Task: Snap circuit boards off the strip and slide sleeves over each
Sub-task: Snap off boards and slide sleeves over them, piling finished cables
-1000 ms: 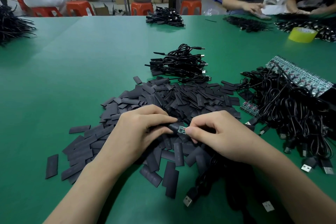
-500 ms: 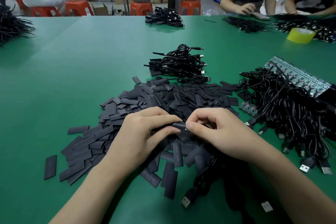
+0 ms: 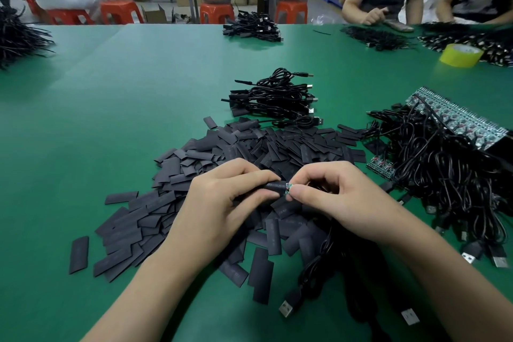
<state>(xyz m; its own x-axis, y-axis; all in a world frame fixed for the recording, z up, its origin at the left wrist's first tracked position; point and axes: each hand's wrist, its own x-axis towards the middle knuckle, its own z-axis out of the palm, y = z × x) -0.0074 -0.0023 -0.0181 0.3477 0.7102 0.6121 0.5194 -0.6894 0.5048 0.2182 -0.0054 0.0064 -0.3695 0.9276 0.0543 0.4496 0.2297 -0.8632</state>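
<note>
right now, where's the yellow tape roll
In the head view, the tape roll lies at the far right of the green table, right next to a heap of black cables by the far edge.

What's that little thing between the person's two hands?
The head view shows a black sleeve pinched by the left hand. A green circuit board pokes from the sleeve's end, pinched by the right hand.

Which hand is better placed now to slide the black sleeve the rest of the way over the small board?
Probably the left hand: it grips the sleeve, while the right hand only pinches the exposed end of the board.
</note>
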